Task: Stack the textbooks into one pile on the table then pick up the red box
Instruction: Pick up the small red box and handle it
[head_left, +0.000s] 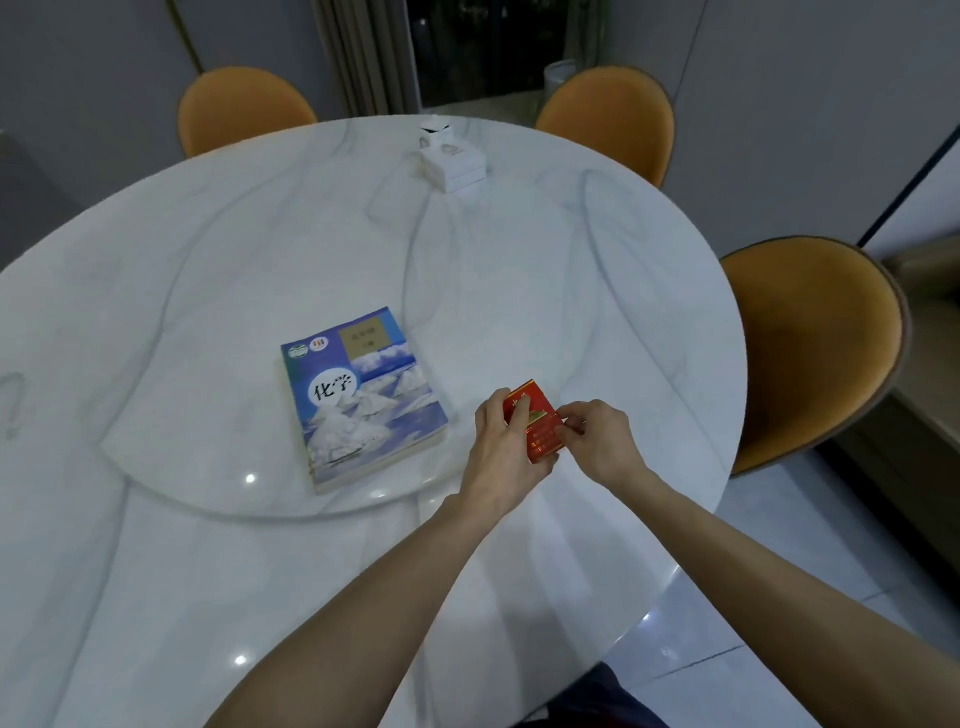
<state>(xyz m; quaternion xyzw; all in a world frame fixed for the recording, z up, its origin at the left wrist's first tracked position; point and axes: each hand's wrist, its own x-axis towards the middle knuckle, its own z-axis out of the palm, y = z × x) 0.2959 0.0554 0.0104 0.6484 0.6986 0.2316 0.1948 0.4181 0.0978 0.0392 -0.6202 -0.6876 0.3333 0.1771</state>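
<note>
A pile of textbooks (363, 397) lies on the round marble table (208, 571), its top cover blue with white snowy peaks. To its right, a small red box (540, 428) with gold print is held a little above the table. My left hand (506, 441) wraps its left side and bottom, with the thumb across the front. On the box's right edge, my right hand (597, 441) pinches with its fingertips. Both hands hide part of the box.
A white tissue box (453, 162) stands at the far side of the table. Three orange chairs (810, 353) ring the table at the back left, back right and right. A raised round turntable (156, 452) carries the books.
</note>
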